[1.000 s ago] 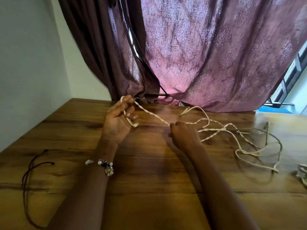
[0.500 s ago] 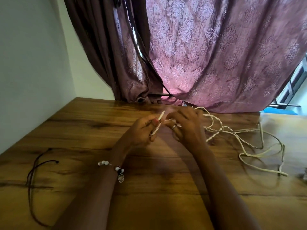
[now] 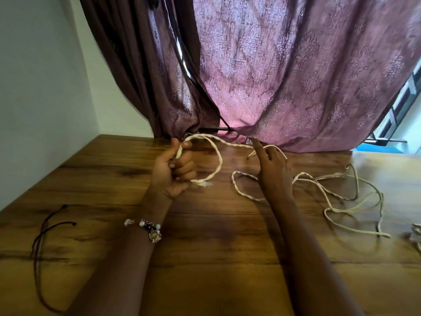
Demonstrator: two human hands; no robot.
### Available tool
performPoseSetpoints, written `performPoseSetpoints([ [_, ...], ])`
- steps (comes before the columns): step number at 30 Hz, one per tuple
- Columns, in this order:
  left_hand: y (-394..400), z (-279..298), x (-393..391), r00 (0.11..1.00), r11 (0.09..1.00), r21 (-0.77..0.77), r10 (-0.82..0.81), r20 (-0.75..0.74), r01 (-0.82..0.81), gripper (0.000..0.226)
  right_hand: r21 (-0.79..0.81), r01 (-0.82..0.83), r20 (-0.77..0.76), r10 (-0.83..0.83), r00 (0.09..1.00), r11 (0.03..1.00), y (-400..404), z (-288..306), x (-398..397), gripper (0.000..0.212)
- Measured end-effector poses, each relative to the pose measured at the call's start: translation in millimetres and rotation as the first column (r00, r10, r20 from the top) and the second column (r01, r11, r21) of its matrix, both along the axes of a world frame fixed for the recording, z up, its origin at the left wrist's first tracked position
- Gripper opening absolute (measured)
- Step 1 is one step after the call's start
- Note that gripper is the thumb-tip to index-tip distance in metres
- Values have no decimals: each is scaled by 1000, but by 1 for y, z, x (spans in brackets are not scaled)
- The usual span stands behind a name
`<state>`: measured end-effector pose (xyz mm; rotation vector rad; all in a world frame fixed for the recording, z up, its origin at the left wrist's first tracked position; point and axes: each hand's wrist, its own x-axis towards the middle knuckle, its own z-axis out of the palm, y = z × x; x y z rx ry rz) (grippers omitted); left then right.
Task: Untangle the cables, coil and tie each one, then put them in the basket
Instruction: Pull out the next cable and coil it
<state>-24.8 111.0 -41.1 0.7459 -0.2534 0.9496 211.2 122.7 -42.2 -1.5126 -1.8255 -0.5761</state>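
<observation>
Your left hand (image 3: 173, 172) had its fingers curled round one loop of the white twisted cable (image 3: 218, 160), held up just above the wooden table (image 3: 227, 247). Your right hand (image 3: 274, 172) hovered beside it with fingers loosely spread, the cable running over them; the rest trailed in loose tangles across the table to the right. A thin dark cord (image 3: 43, 242) lay well apart at the left edge.

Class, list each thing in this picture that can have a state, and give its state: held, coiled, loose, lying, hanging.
left hand: grips one loop of the white cable.
right hand: fingers spread, the cable running across them.
white cable: mostly uncoiled, loose on the table.
dark cord: lying loose, untouched, at the left.
curtain: hanging, hem on the table.
</observation>
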Motion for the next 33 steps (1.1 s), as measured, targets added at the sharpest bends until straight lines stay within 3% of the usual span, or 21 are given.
performPoseSetpoints([
  [4, 5, -4, -12, 977, 993, -38, 121, 173, -116, 41, 49, -2, 51, -1, 999, 999, 1, -5, -2, 68],
  [8, 3, -1, -10, 865, 871, -227, 475, 165, -435, 23, 278, -75, 165, 29, 986, 958, 2, -2, -14, 45],
  [12, 1, 6, -7, 753, 738, -310, 651, 94, -599, 15, 452, -217, 379, 34, 925, 865, 0, -2, -26, 32],
  [17, 3, 10, 2, 565, 543, -160, 805, -179, -824, 19, 355, -456, 542, 218, 812, 816, -17, -4, -53, 34],
  [19, 0, 10, 9, 525, 527, -60, 816, -242, -848, 20, 299, -536, 593, 286, 753, 789, -23, -1, -57, 24],
  [21, -2, 8, 14, 472, 531, 100, 812, -344, -842, 22, 249, -602, 540, 408, 737, 759, -27, 0, -60, 18],
  [23, 1, 0, 18, 289, 496, 335, 811, -509, -801, 23, 213, -633, 385, 531, 755, 744, -30, 2, -59, 16],
  [24, 0, -4, 21, 240, 519, 427, 798, -553, -740, 22, 206, -630, 301, 565, 769, 749, -30, 4, -56, 15],
  [28, -9, -9, 34, 234, 674, 589, 723, -651, -445, 13, 323, -561, -5, 595, 804, 762, -24, 15, -35, 8],
  [33, -19, -3, 46, 316, 768, 514, 631, -708, -382, 20, 298, -534, -121, 586, 801, 791, -21, 16, -29, 13],
])
